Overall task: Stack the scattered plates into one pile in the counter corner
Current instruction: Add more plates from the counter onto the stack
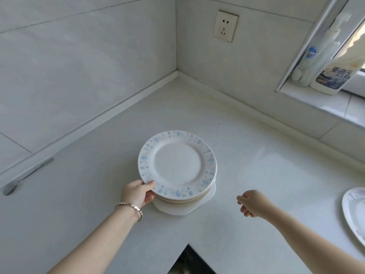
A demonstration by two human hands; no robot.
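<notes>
A pile of plates (177, 165) sits on the white counter (246, 165), some way out from the wall corner. The top plate is white with a blue speckled rim; gold-edged plates and a white squarish dish (177, 209) lie beneath it. My left hand (138, 192), with a bracelet on the wrist, grips the pile's near-left rim, thumb on top. My right hand (251, 202) hovers to the right of the pile, fingers loosely curled, holding nothing. Another patterned plate (355, 212) lies at the right edge, partly cut off.
The tiled wall corner (176, 72) lies beyond the pile, with a wall socket (226, 26) above. Two cleaning bottles (331, 72) stand on the window sill at upper right. The counter's inner front edge (187, 245) cuts in below the pile.
</notes>
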